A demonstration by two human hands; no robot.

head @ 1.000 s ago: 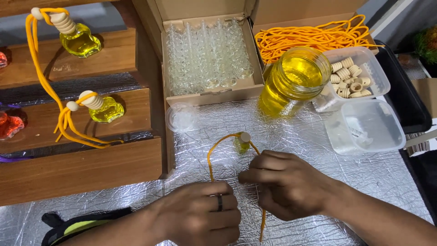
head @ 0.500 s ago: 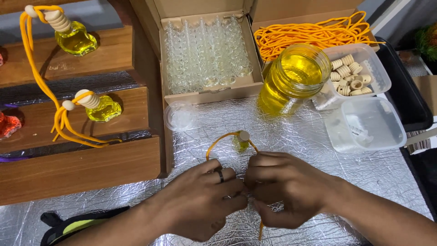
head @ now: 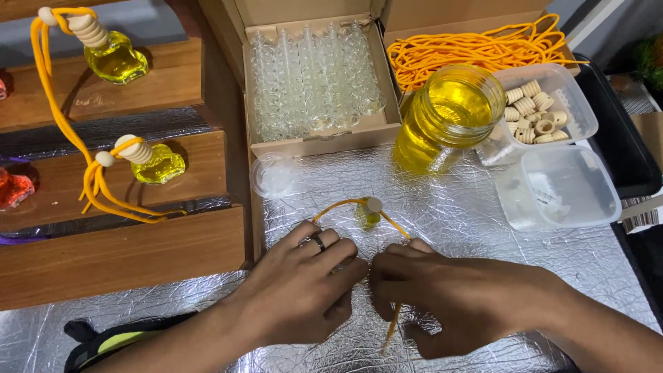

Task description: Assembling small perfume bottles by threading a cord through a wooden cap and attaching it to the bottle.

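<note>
L hand & R hand meet knuckle to knuckle on the silver foil sheet, just below a small bottle of yellow liquid w/ a pale cap. Both hands curled nearly closed, fingertips bunched together where they meet; they pinch the orange cord. Exact grip pts hidden under the fingers, so can't tell which fingers do the pinching. L hand has a ring on one finger. R hand lower fingers folded under, w/ a cord end poking out beneath them, hanging down toward the near edge.

Small bottle: stands roughly upright, cap end up/away from the person, long axis near vertical as seen from the head cam. Cord makes a loop: rises from L fingers, arcs over to the bottle neck, then runs down-right into R hand.

Rel. to the small bottle: glass jar of yellow liquid sits beyond it to the right; cardboard box of empty clear bottles directly beyond; round clear lid beyond-left, close by; clear tub of wooden caps & an empty clear tub farther right; pile of orange cords in a box far beyond-right. Wooden steps to the left carry finished bottles w/ wooden caps & orange loops.
</note>
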